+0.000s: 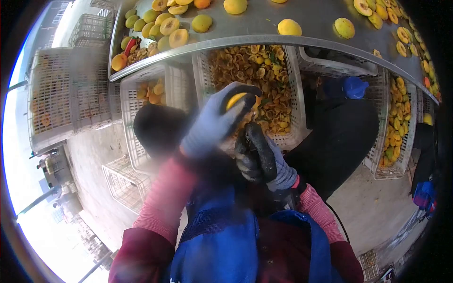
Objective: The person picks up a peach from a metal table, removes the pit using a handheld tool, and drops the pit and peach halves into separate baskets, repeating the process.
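Gloved in grey and black, my left hand [214, 118] is wrapped round a yellow fruit [234, 100] above a crate. My right hand [258, 158], in a similar glove, is closed just below and to the right of it; what its fingers hold, if anything, is hidden. Beneath both hands, the white crate [296, 101] holds many brown and orange fruit pieces [262, 78]. Along the near part of the metal table [240, 28] lie whole yellow fruits [289, 27] and halved fruits [178, 38], the halves mostly at the left.
A white crate [131, 118] with some fruit stands left of my knee. Stacked crates [71, 89] are farther left. At the right, another crate [409, 141] holds yellow fruit halves, near a blue object [354, 87]. The table's metal edge [240, 43] crosses ahead of my hands.
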Motion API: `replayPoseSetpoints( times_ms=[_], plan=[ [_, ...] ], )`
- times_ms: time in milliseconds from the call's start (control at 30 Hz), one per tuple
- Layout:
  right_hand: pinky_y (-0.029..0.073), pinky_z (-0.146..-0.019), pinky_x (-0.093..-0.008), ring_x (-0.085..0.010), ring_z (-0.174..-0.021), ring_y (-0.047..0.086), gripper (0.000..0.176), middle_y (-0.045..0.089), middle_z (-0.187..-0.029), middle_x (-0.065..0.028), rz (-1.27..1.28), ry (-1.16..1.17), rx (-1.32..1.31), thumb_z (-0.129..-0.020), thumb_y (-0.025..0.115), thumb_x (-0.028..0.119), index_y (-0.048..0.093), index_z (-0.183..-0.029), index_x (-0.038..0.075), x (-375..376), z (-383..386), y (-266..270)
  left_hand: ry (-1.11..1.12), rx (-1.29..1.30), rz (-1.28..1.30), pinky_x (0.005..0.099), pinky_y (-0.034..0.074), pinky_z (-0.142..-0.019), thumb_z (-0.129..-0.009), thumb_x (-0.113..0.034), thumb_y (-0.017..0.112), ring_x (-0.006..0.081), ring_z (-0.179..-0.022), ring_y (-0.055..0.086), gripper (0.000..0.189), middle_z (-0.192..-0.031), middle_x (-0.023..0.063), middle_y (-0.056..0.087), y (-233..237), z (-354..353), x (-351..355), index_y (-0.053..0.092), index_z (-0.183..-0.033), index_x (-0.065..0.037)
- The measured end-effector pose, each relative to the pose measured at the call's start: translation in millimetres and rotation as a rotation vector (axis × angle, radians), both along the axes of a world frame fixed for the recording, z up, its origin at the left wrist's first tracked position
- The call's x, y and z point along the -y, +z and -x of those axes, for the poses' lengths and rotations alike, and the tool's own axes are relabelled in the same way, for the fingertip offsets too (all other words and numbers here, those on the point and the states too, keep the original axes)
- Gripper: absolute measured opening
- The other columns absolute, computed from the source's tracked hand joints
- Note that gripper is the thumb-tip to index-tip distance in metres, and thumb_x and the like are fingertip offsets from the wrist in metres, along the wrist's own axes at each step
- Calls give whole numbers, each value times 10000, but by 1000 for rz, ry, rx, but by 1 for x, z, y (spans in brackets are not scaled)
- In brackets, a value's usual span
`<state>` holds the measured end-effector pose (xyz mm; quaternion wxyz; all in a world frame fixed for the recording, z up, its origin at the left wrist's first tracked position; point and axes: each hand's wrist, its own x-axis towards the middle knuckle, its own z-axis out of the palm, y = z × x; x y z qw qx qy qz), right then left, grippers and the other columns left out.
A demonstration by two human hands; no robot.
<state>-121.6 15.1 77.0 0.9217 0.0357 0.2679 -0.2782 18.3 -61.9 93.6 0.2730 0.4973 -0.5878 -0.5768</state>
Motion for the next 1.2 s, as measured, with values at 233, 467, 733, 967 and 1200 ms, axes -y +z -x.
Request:
replayPoseSetpoints(
  times_ms=[233, 467, 733, 967, 1200],
  plan=[
    [300, -369, -268, -116, -425, 352, 484, 366, -587, 24, -304, -44, 1148, -901, 293, 599, 473, -893, 149, -15, -5, -31, -161, 96, 357, 304, 474, -779, -874, -129, 479, 196, -842, 617, 270, -942, 97, 645, -18, -2, -8, 553, -1096, 6],
    [280, -283, -177, -34, -350, 318, 475, 378, -530, 26, -124, -137, 1082, -929, 360, 509, 489, -995, 57, -13, -11, -22, 404, -617, -383, 292, 451, -767, -915, -366, 463, 185, -845, 557, 444, -924, 106, 574, -28, 18, -41, 516, -1118, 26],
    [301, -381, -228, -77, -434, 330, 558, 354, -576, 48, -169, -75, 782, -913, 276, 593, 617, -973, 155, -17, 0, -59, 784, 413, 660, 295, 440, -863, -921, -313, 497, 195, -956, 544, 406, -1036, 118, 560, 33, -135, -12, 503, -1146, 25],
    [292, -356, -232, -75, -407, 325, 502, 345, -536, 49, -128, 68, 434, -920, 319, 559, 578, -834, 137, -3, -5, -62, 389, 1274, 452, 381, 447, -838, -821, -411, 600, 331, -990, 580, 491, -1070, 181, 601, 46, -109, 79, 570, -1159, -55],
    [320, -364, -249, -101, -425, 405, 449, 458, -595, 7, -62, 32, 28, -928, 383, 497, 555, -838, 91, 9, 0, -58, 29, 1127, 375, 358, 471, -781, -771, -311, 689, 268, -905, 609, 446, -940, 163, 620, -25, -94, 192, 529, -1072, -23]
  ],
)
